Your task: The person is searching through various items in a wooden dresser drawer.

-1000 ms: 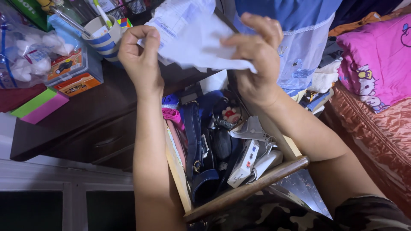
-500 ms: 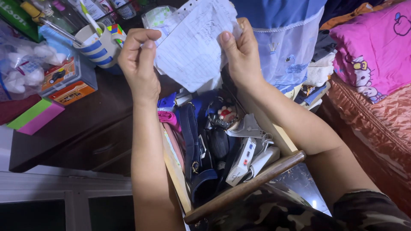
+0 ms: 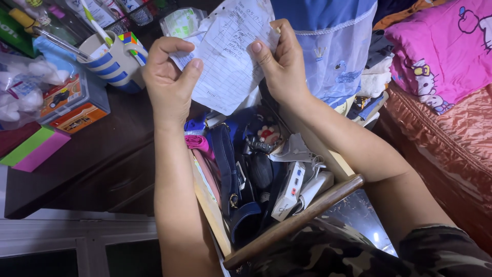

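Both hands are up over the open drawer [image 3: 302, 218], and between them is a crumpled sheet of lined paper [image 3: 230, 66], held above the drawer's far end. The left hand [image 3: 169, 77] pinches the sheet's left edge between thumb and curled fingers; the right hand [image 3: 279, 61] clamps the right edge, thumb on the written face. The 2 hands sit apart, the paper stretched between them. The sheet is tilted: its long axis runs from the lower corner, just above the drawer's clutter, up toward the top right, written side facing the camera. Below, the drawer is packed with a navy strap bag [image 3: 233, 174], a white boxy gadget [image 3: 289, 190] and a pink roll [image 3: 197, 142]. On the dark bench [image 3: 87, 154] to the left stand a blue-striped mug [image 3: 115, 64] and an orange box [image 3: 77, 110]. A pink cartoon pillow [image 3: 441, 56] lies on the bed at right.
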